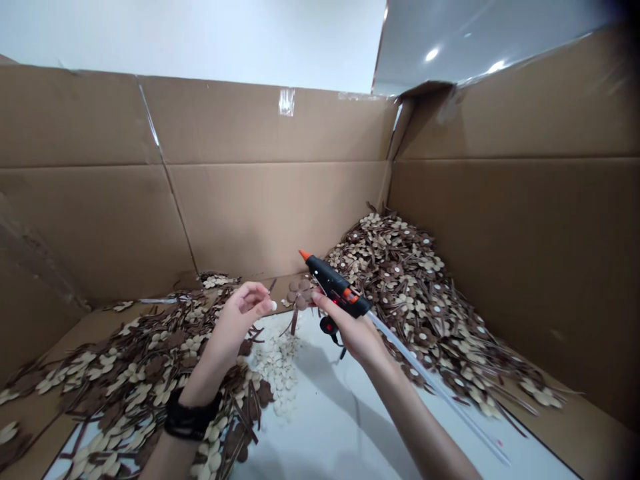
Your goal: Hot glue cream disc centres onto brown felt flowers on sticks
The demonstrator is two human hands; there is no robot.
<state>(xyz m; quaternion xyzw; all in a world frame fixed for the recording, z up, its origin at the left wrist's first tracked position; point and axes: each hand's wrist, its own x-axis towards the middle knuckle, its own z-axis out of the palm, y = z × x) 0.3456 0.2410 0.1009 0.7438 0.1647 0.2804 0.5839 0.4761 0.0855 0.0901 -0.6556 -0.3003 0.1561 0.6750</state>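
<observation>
My left hand [243,310] is closed in a pinch on a small white disc [273,305] at its fingertips. Just to the right, my right hand [353,333] is closed around a black glue gun [337,287] with an orange nozzle pointing up and left. A long clear glue stick [430,380] runs out of the gun's back end. Fingers of that same hand also hold a brown flower [300,293] with a dark stem hanging down. The disc and the flower are apart. Below them, a heap of small white discs [280,367] lies on the white board.
Brown and cream flower pieces [145,380] are heaped on the left. Another large pile of flowers [405,273], many with white centres, rises on the right. Cardboard walls [240,200] enclose the white work surface [325,433] at the back and sides.
</observation>
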